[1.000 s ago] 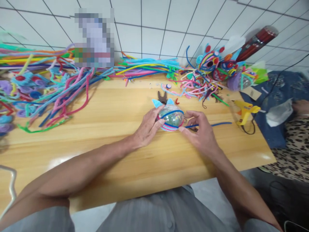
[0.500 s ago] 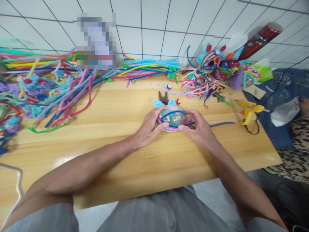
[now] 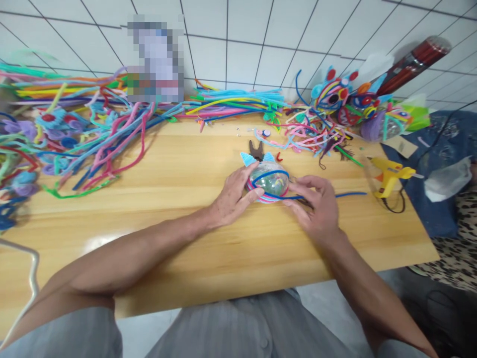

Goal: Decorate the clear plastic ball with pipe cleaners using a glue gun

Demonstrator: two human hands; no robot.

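Note:
A clear plastic ball (image 3: 274,184) with pink and light blue bands round its base and two light blue pointed ears sits on the wooden table. My left hand (image 3: 237,196) wraps the ball's left side, thumb on the front and fingers behind. A blue pipe cleaner (image 3: 352,194) loops over the ball's face, runs along its front and sticks out past my right hand. At the ball's right edge is my right hand (image 3: 316,201), its thumb and fingers curled round the blue pipe cleaner; their exact contact is partly hidden. Dark pliers (image 3: 256,150) lie just behind the ball.
A yellow glue gun (image 3: 391,176) lies near the right table edge. Colourful pipe cleaners (image 3: 122,134) heap up at left and along the wall. Decorated balls (image 3: 330,97) and pipe cleaner scraps (image 3: 305,132) stand at back right. A person's patterned clothing (image 3: 462,253) shows at right.
My right hand has drawn back slightly from the ball, its thumb sliding right along the blue pipe cleaner. My left hand keeps its hold. The whole view has shifted a little.

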